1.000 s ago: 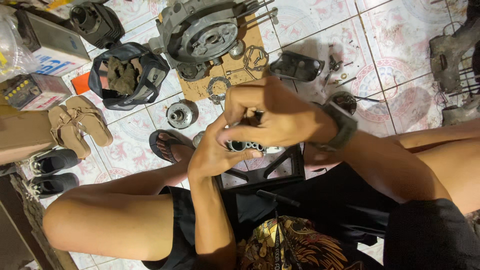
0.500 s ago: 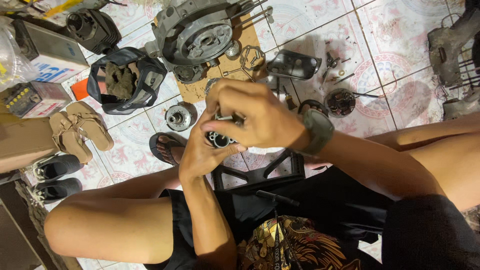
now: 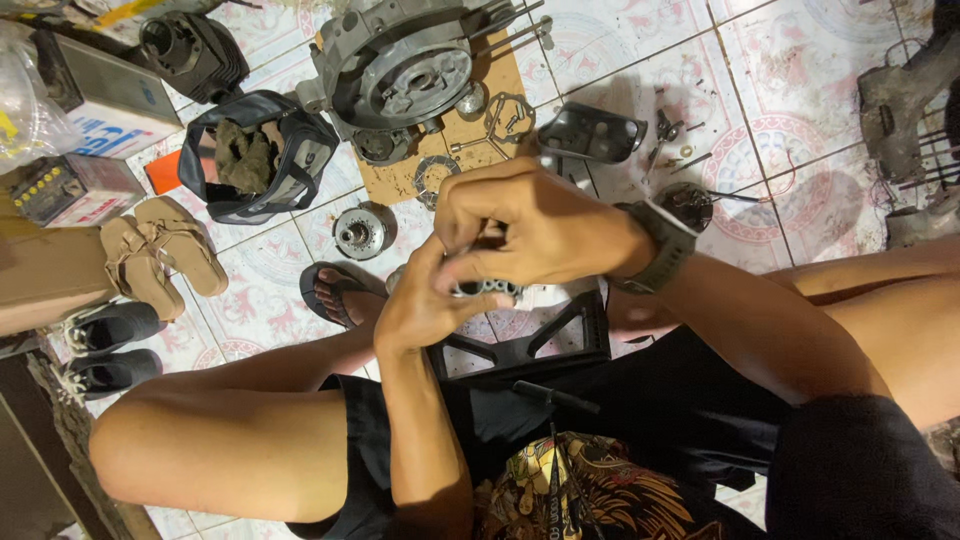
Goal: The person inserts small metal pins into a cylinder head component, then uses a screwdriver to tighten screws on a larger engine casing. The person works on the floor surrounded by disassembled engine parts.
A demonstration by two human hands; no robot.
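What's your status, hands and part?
Left hand and right hand both closed on a small ring-shaped metal part, held above the tiled floor. Engine case lies beyond, untouched. Nothing obstructing.

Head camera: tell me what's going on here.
A person sits low over a tiled floor, both hands together on a small toothed metal part. The left hand cups it from below; the right hand, a watch on its wrist, pinches it from above. Ahead, an engine casing rests on cardboard among loose rings and bolts. A black bag and sandals lie to the left.
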